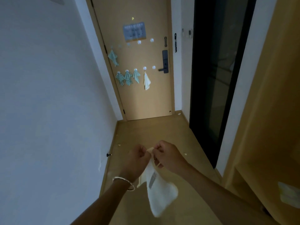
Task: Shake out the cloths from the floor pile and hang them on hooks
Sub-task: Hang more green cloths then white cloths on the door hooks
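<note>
A white cloth [159, 194] with a yellow edge hangs in front of me, low in the view. My left hand [138, 158] and my right hand [167, 155] both pinch its yellow loop at the top, close together. Far ahead stands a tan door [142, 98] with round white hooks. A bare hook [153, 67] sits at the right end of the lower row. Striped green cloths [124, 77], a plain green cloth [136, 75] and a white-and-yellow cloth [146, 81] hang on the lower row. Another green cloth [113, 57] hangs higher on the left.
A white wall [48, 111] runs along my left. A dark glass panel [217, 70] and a tan cabinet [267, 127] line the right. The door carries a black handle lock [164, 62] and a notice [134, 32]. A doorstop [108, 154] sticks out low on the left wall.
</note>
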The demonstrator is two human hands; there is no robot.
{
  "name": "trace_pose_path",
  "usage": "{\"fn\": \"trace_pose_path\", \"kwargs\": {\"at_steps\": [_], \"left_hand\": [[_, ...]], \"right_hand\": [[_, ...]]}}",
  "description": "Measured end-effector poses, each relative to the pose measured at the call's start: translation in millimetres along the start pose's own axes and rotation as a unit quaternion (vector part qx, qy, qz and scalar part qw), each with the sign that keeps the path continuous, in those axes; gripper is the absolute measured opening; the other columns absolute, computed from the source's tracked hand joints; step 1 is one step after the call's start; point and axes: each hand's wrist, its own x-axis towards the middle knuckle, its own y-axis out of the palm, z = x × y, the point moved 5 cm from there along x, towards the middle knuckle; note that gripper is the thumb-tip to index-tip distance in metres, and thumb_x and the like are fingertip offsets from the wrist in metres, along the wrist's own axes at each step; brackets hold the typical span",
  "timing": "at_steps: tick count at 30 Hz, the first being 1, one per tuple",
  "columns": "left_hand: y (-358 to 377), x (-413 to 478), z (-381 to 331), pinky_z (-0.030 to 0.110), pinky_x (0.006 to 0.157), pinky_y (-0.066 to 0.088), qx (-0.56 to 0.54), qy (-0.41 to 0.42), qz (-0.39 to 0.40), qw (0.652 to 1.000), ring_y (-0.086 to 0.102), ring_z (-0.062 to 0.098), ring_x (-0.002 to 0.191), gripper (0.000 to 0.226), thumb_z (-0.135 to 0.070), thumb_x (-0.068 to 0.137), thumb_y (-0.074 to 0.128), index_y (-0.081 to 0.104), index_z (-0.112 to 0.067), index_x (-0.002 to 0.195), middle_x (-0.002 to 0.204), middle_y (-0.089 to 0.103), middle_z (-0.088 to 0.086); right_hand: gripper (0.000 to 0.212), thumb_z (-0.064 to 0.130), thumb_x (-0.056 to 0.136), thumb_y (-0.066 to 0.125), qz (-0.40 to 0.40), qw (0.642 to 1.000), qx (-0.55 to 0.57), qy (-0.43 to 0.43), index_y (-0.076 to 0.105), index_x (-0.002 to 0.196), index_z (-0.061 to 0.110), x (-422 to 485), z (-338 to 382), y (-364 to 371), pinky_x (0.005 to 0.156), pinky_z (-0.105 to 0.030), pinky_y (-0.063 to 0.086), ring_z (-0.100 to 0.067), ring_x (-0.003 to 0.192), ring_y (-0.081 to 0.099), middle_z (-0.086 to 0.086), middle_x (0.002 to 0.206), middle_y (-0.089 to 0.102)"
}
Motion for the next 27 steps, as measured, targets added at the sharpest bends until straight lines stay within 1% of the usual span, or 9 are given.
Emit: {"fn": "trace_pose_path", "kwargs": {"at_steps": [3,6,10,14,17,19,22,25,27], "left_hand": [[14.6,17.3,-4.6,0.009,0.047,0.036,0.027,0.017,-0.012,0.999,0.046,0.004,0.054,0.007,-0.019,0.089,0.056,0.057,-0.014,0.085,0.064,0.056,-0.007],[27.7,41.0,-0.8,0.01,0.047,0.036,0.009,0.008,0.004,1.0,0.05,0.005,0.057,0.008,-0.021,0.09,0.055,0.059,-0.015,0.088,0.068,0.06,-0.006],[46.7,88.0,4.2,0.017,0.056,0.043,-0.062,-0.02,0.04,0.997,0.054,0.008,0.06,0.003,-0.018,0.087,0.059,0.06,-0.017,0.085,0.07,0.063,-0.006],[64.2,155.1,5.1,0.034,0.066,0.05,-0.126,-0.021,0.073,0.989,0.056,0.014,0.063,0.007,-0.018,0.086,0.061,0.059,-0.022,0.08,0.073,0.065,-0.001],[63.6,211.0,3.4,0.036,0.065,0.05,-0.146,-0.005,0.071,0.987,0.057,0.014,0.064,0.004,-0.026,0.085,0.062,0.06,-0.025,0.081,0.073,0.066,-0.003],[59.1,246.0,4.8,0.035,0.063,0.049,-0.152,-0.001,0.06,0.986,0.058,0.014,0.064,0.004,-0.027,0.084,0.062,0.06,-0.025,0.081,0.075,0.067,-0.001],[51.4,294.2,8.0,0.034,0.065,0.049,-0.158,0.01,0.044,0.986,0.058,0.015,0.065,0.004,-0.025,0.084,0.062,0.058,-0.025,0.082,0.077,0.068,-0.001],[50.0,329.0,8.2,0.03,0.066,0.05,-0.174,0.011,0.042,0.984,0.063,0.014,0.071,0.013,-0.037,0.086,0.062,0.06,-0.025,0.09,0.083,0.069,-0.002],[58.9,345.0,8.4,0.034,0.073,0.054,-0.183,0.019,0.065,0.981,0.065,0.014,0.078,0.027,-0.047,0.085,0.058,0.062,-0.025,0.099,0.086,0.068,-0.005]], "right_hand": [[0.01,0.018,0.089,0.05,-0.022,1.0,-0.008,0.007,0.057,0.082,0.02,17.1,-10.4,-12.6,0.063,-0.041,0.057,-0.019,0.06,0.065,-0.005,0.072,0.068],[0.01,0.02,0.087,0.051,-0.036,0.999,-0.024,0.022,0.056,0.08,0.024,36.9,-19.1,-22.8,0.064,-0.045,0.057,-0.027,0.065,0.066,-0.005,0.072,0.068],[0.013,0.025,0.088,0.05,-0.054,0.997,-0.047,0.043,0.055,0.077,0.028,73.1,-32.5,-38.6,0.067,-0.046,0.055,-0.026,0.067,0.064,-0.002,0.074,0.068],[0.016,0.034,0.093,0.049,-0.074,0.995,-0.046,0.048,0.057,0.081,0.026,124.6,-28.2,-63.2,0.069,-0.046,0.056,-0.024,0.067,0.065,-0.004,0.078,0.068],[0.041,0.053,0.088,0.049,-0.069,0.994,-0.042,0.074,0.061,0.089,0.015,167.8,-19.5,-77.5,0.075,-0.044,0.055,-0.029,0.075,0.066,-0.009,0.081,0.068],[0.053,0.061,0.087,0.047,-0.039,0.994,-0.071,0.074,0.059,0.085,0.009,196.5,-15.0,-81.7,0.068,-0.035,0.048,-0.019,0.068,0.058,-0.004,0.073,0.06],[0.041,0.053,0.092,0.049,0.005,0.99,-0.128,0.056,0.057,0.079,0.015,236.5,-11.6,-81.3,0.067,-0.024,0.04,-0.007,0.068,0.053,0.008,0.072,0.055],[0.036,0.036,0.096,0.051,0.006,0.988,-0.151,0.034,0.056,0.088,0.002,269.9,-14.9,-82.2,0.065,-0.025,0.04,-0.01,0.068,0.051,0.001,0.076,0.053],[0.033,0.031,0.097,0.05,-0.013,0.988,-0.15,0.022,0.055,0.091,-0.001,289.4,-13.5,-87.6,0.065,-0.027,0.041,-0.014,0.069,0.051,-0.006,0.077,0.055]]}}
